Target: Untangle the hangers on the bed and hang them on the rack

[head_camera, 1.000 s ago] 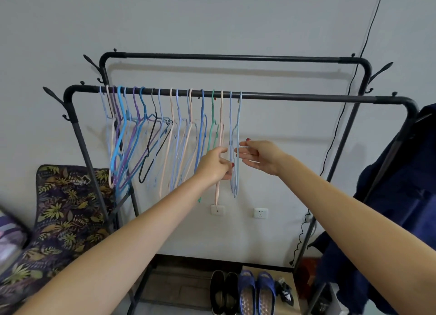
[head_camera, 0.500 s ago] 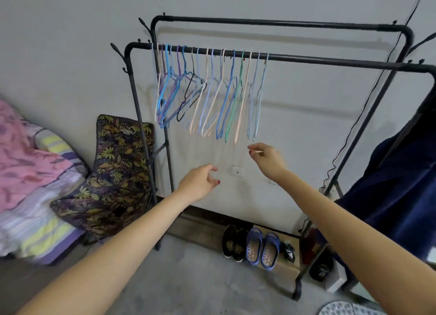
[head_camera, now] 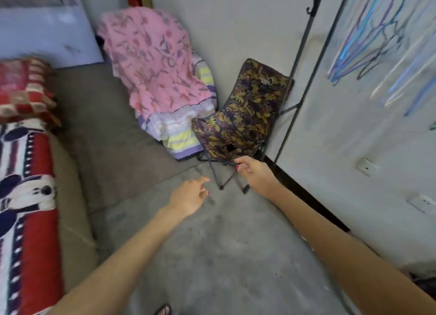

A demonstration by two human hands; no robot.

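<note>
Hands off the rack (head_camera: 304, 62) now: a second ago we were at the hangers (head_camera: 368, 38), upper right. Left hand (head_camera: 188, 196) and right hand (head_camera: 256, 172) hang loose, empty, lower centre. We judge: returning to bed (head_camera: 99, 130), left, for more.

Rack (head_camera: 304, 43) showing thin black metal tubing, matt. Hangers (head_camera: 368, 38) looking like smooth coated wire or plastic, blurred. Floor (head_camera: 224, 244) appearing as rough grey concrete, stained. Wall (head_camera: 342, 149) showing matt, scuffed paint. Bed cover (head_camera: 99, 116) looking like dull brown cloth. Pink blanket (head_camera: 153, 55) reading as soft printed fabric. Folding chair (head_camera: 245, 116) wearing leaf-print cloth on dark metal legs.
</note>
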